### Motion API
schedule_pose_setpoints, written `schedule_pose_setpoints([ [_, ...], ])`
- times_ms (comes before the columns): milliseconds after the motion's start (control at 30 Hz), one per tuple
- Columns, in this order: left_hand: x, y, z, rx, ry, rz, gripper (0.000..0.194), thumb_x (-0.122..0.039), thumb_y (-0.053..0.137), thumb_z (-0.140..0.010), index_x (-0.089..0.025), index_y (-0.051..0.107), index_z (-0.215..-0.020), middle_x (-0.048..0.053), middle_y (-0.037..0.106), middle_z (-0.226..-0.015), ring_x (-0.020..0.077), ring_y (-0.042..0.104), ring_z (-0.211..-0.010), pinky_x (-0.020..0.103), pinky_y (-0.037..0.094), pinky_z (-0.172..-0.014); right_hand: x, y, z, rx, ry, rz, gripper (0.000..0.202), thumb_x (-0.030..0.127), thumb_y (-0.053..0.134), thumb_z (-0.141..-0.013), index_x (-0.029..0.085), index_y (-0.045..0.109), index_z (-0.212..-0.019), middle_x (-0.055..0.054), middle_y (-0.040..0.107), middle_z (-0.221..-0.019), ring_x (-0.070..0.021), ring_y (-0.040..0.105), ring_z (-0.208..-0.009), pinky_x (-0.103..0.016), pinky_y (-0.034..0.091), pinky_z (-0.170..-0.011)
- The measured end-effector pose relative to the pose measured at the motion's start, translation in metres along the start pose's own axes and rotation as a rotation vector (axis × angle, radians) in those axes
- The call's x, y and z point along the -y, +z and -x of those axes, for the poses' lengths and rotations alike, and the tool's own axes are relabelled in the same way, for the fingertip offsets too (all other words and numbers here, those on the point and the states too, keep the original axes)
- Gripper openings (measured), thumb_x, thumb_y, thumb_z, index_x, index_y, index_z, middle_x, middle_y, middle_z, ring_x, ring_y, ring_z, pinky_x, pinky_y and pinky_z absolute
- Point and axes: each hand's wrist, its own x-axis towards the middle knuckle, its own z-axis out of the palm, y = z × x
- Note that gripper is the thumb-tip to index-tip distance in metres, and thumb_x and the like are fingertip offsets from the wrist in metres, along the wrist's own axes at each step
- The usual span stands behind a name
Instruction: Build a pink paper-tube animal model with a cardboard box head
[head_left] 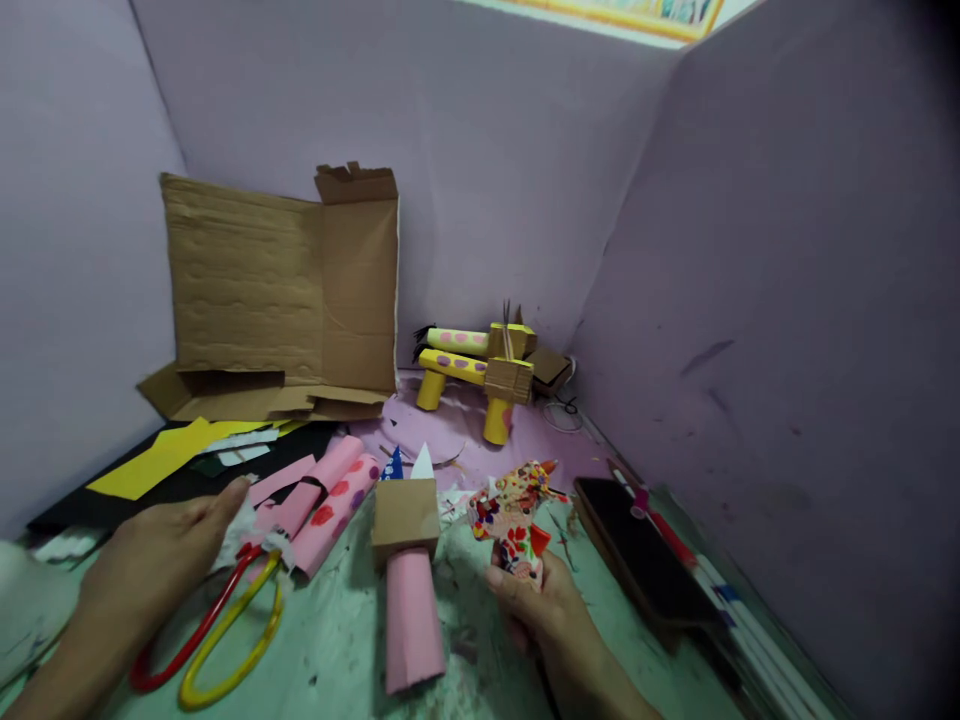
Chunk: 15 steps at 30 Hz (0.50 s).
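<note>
My right hand [544, 615] is closed around the lower part of a glue gun [517, 520] covered in a floral pattern. Its orange tip points up and to the right. At the left, my left hand [161, 555] is beside white crumpled material [238, 535] and scissors [225, 625] with one red and one yellow handle. Its thumb shows, but the other fingers are mostly hidden. Between the hands lies a pink paper tube [412, 620] with a small cardboard box [405, 518] at its far end. A blue and a white pointed piece stick up behind the box.
Two yellow tube-and-cardboard animal figures [495, 385] stand at the back. An opened cardboard box [247, 290] leans on the wall. Pink tubes [334, 520] and yellow paper [161, 460] lie at the left. A dark phone [645, 550] and several pens [720, 590] line the right wall.
</note>
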Motion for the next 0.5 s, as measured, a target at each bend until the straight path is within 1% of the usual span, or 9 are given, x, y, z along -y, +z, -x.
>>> schedule_pose_setpoints([
  [67,0.008,0.004,-0.005,0.117,-0.048,-0.142,0.037,-0.051,0.046,-0.074,-0.02,0.067,-0.074,0.007,0.069,-0.073,0.0293,0.061,-0.074,0.027,0.039,-0.056,-0.001,-0.001,0.001,0.003,-0.004,0.037,0.04,0.052,0.069,-0.064,0.018,0.048,-0.067,0.011,0.032,-0.039,-0.0039,0.025,-0.032,-0.018,0.019,-0.033],
  [133,0.016,0.012,-0.009,0.086,0.013,-0.216,0.029,-0.04,0.041,-0.077,-0.02,0.061,-0.08,0.008,0.067,-0.073,0.0276,0.061,-0.069,0.027,0.039,-0.054,-0.001,-0.002,0.001,0.017,0.004,0.061,0.04,0.053,0.068,-0.064,0.019,0.048,-0.067,0.011,0.034,-0.039,-0.0041,0.025,-0.032,-0.018,0.019,-0.033],
  [233,0.024,0.021,-0.011,-0.022,0.221,-0.234,0.017,-0.021,0.039,-0.074,-0.018,0.054,-0.083,0.009,0.066,-0.082,0.0255,0.061,-0.079,0.027,0.042,-0.062,0.0,-0.001,0.001,0.0,0.007,0.079,0.042,0.054,0.067,-0.065,0.019,0.044,-0.061,0.01,0.033,-0.037,-0.0039,0.022,-0.033,-0.018,0.018,-0.034],
  [267,0.025,0.022,-0.011,-0.022,0.26,-0.237,0.017,-0.019,0.038,-0.073,-0.018,0.053,-0.082,0.009,0.066,-0.084,0.025,0.061,-0.082,0.026,0.042,-0.065,0.001,0.0,0.002,-0.01,0.007,0.079,0.042,0.054,0.067,-0.065,0.019,0.043,-0.06,0.01,0.033,-0.036,-0.0037,0.022,-0.034,-0.018,0.018,-0.034],
  [300,0.026,0.021,-0.01,-0.005,0.262,-0.251,0.017,-0.019,0.038,-0.074,-0.018,0.053,-0.081,0.008,0.065,-0.083,0.0246,0.06,-0.082,0.026,0.042,-0.065,0.002,0.0,0.002,-0.017,0.009,0.077,0.042,0.054,0.067,-0.065,0.019,0.043,-0.06,0.01,0.033,-0.036,-0.0036,0.021,-0.034,-0.019,0.017,-0.034],
  [333,0.024,0.018,-0.01,0.023,0.222,-0.278,0.018,-0.021,0.036,-0.076,-0.019,0.054,-0.08,0.007,0.065,-0.079,0.0244,0.061,-0.079,0.026,0.041,-0.062,0.002,0.001,0.003,-0.019,0.009,0.075,0.042,0.053,0.068,-0.065,0.019,0.044,-0.061,0.011,0.033,-0.037,-0.0035,0.021,-0.034,-0.019,0.017,-0.034],
  [400,0.019,0.01,-0.007,0.06,0.083,-0.341,0.024,-0.029,0.034,-0.08,-0.02,0.056,-0.08,0.005,0.064,-0.074,0.0243,0.061,-0.072,0.025,0.038,-0.055,0.004,0.002,0.003,-0.017,0.014,0.076,0.039,0.051,0.068,-0.065,0.018,0.046,-0.063,0.011,0.032,-0.037,-0.0036,0.021,-0.033,-0.019,0.016,-0.035],
  [433,0.016,0.005,-0.005,0.053,0.03,-0.368,0.029,-0.034,0.032,-0.082,-0.02,0.058,-0.081,0.006,0.064,-0.076,0.0251,0.061,-0.073,0.026,0.036,-0.054,0.005,0.002,0.004,-0.018,0.018,0.08,0.038,0.05,0.068,-0.066,0.018,0.047,-0.065,0.011,0.032,-0.037,-0.0037,0.021,-0.033,-0.019,0.015,-0.035],
  [500,0.007,-0.002,0.0,0.023,-0.018,-0.393,0.04,-0.042,0.028,-0.084,-0.02,0.061,-0.085,0.007,0.065,-0.082,0.028,0.061,-0.079,0.027,0.036,-0.055,0.007,0.002,0.005,-0.031,0.02,0.093,0.036,0.048,0.067,-0.065,0.018,0.048,-0.067,0.011,0.032,-0.037,-0.0041,0.022,-0.033,-0.02,0.014,-0.035],
])
